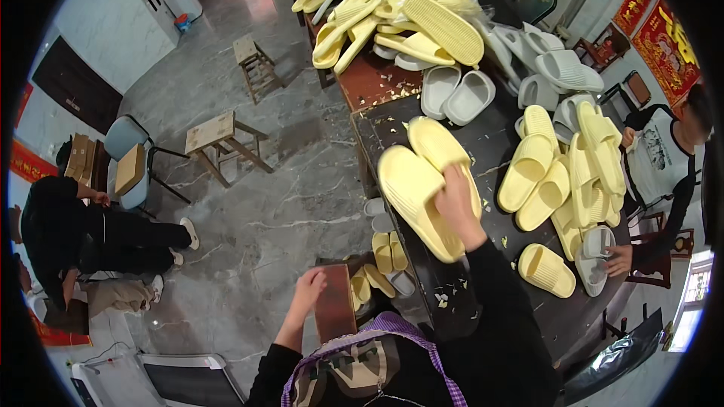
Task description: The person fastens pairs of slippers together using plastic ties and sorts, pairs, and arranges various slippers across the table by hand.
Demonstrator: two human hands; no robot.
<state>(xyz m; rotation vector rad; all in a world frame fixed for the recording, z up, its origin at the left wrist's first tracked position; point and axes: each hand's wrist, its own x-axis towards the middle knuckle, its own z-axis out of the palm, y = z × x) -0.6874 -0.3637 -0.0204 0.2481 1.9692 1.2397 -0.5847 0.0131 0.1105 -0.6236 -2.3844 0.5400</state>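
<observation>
My right hand [458, 207] grips a pair of pale yellow slide slippers [411, 188] at their straps, over the near left edge of the dark table. The two slippers lie side by side, and the fingers partly vanish inside a strap. Away from the table, my left hand [308, 292] hovers over the floor beside a reddish-brown stool [334, 305]. Its fingers are curled in, and nothing shows in them. Close to the held pair stand two light grey slippers [456, 96]. A single yellow slipper [547, 270] rests on the table to the right of my forearm.
A big heap of yellow slippers [407, 19] covers the far table end. More yellow slippers [596, 158] pile up on the right, where a co-worker's hand [620, 260] touches a grey slipper [593, 275]. Wooden stools [215, 134] and a seated person [98, 234] are at left.
</observation>
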